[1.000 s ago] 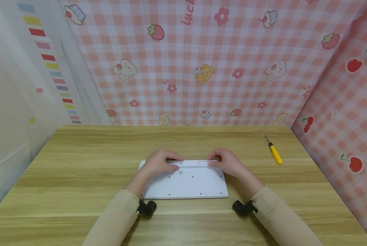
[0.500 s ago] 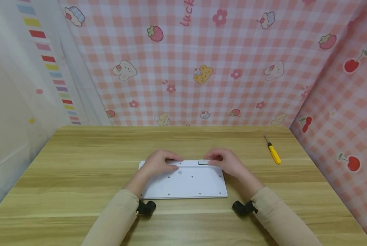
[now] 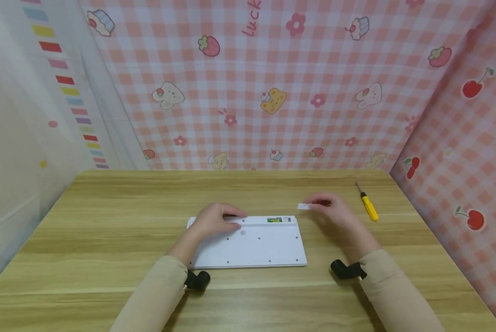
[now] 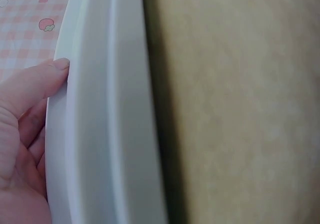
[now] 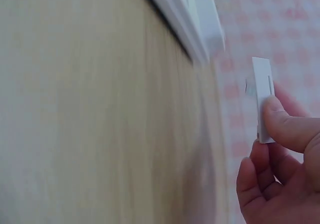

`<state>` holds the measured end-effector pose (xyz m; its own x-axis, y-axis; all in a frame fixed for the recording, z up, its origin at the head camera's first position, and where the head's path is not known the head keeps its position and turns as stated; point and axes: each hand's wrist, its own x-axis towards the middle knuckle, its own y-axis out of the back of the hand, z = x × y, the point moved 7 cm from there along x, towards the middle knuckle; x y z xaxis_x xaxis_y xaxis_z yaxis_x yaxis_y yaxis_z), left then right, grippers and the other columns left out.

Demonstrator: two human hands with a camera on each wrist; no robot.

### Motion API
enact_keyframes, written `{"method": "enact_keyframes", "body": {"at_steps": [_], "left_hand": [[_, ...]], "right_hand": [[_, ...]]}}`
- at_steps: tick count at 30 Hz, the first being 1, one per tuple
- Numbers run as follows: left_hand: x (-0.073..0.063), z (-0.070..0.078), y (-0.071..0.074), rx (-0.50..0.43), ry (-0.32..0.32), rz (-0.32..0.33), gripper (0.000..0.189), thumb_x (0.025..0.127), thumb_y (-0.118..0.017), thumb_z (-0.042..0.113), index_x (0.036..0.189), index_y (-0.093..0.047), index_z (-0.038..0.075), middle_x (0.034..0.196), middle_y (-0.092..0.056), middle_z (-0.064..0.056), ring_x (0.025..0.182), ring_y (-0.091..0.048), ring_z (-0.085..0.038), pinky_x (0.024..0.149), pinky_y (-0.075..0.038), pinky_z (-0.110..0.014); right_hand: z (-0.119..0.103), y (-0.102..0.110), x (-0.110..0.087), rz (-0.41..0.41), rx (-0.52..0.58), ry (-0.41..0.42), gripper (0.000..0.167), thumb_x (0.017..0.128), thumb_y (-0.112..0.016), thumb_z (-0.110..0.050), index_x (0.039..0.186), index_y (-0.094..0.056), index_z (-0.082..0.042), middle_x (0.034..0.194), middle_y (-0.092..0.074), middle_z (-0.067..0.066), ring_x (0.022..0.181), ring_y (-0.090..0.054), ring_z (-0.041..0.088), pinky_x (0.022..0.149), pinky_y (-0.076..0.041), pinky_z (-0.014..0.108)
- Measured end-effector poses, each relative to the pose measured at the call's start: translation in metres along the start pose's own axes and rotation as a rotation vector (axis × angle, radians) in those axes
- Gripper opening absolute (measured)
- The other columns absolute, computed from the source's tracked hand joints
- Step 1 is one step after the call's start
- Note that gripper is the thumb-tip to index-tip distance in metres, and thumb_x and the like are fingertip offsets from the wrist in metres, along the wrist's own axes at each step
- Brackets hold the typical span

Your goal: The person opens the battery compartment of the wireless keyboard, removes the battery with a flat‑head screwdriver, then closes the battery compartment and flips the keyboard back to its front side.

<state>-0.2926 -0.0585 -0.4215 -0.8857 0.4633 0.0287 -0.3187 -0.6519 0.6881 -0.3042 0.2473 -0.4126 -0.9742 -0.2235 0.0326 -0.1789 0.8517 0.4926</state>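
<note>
A white keyboard [image 3: 248, 251] lies face down on the wooden table, its screw-dotted underside up. Along its far edge, towards the right end, the battery compartment is uncovered and shows a green battery [image 3: 274, 220]. My left hand [image 3: 212, 219] grips the raised far edge, the thumb on the underside in the left wrist view, the other fingers partly hidden behind it. Beyond the keyboard's far right corner, my right hand [image 3: 335, 210] pinches a small white battery cover [image 5: 263, 79] between thumb and fingers, above the table and apart from the keyboard.
A yellow-handled screwdriver [image 3: 370, 207] lies at the back right of the table [image 3: 106, 221]. Pink checked cloth [image 3: 239, 92] hangs behind the table and along its right side. A black wrist camera [image 3: 198, 280] sits on each arm.
The right hand has lifted the battery cover off the keyboard and carried it right and away, baring the battery. The left hand and the keyboard have stayed in place.
</note>
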Motion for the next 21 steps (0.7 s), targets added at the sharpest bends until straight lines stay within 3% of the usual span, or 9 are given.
{"method": "enact_keyframes", "body": {"at_steps": [6, 21], "left_hand": [[0.0, 0.001, 0.001, 0.014, -0.025, 0.0, 0.027, 0.083, -0.08, 0.012, 0.11, -0.077, 0.016, 0.113, -0.072, 0.001, 0.112, -0.064, -0.022, 0.1, -0.046, -0.04], [0.0, -0.001, -0.001, 0.013, -0.01, 0.004, 0.028, 0.083, -0.08, 0.012, 0.11, -0.078, 0.017, 0.114, -0.072, 0.002, 0.114, -0.063, -0.021, 0.101, -0.045, -0.039]], "right_hand": [[0.019, 0.016, 0.001, 0.012, -0.146, -0.031, 0.02, 0.097, -0.065, -0.011, 0.112, -0.073, -0.001, 0.117, -0.067, 0.017, 0.106, -0.056, 0.028, 0.093, -0.042, 0.04], [0.035, 0.018, 0.004, 0.057, -0.243, -0.077, 0.017, 0.096, -0.066, -0.012, 0.108, -0.075, -0.005, 0.114, -0.067, 0.015, 0.106, -0.057, 0.03, 0.093, -0.042, 0.044]]}}
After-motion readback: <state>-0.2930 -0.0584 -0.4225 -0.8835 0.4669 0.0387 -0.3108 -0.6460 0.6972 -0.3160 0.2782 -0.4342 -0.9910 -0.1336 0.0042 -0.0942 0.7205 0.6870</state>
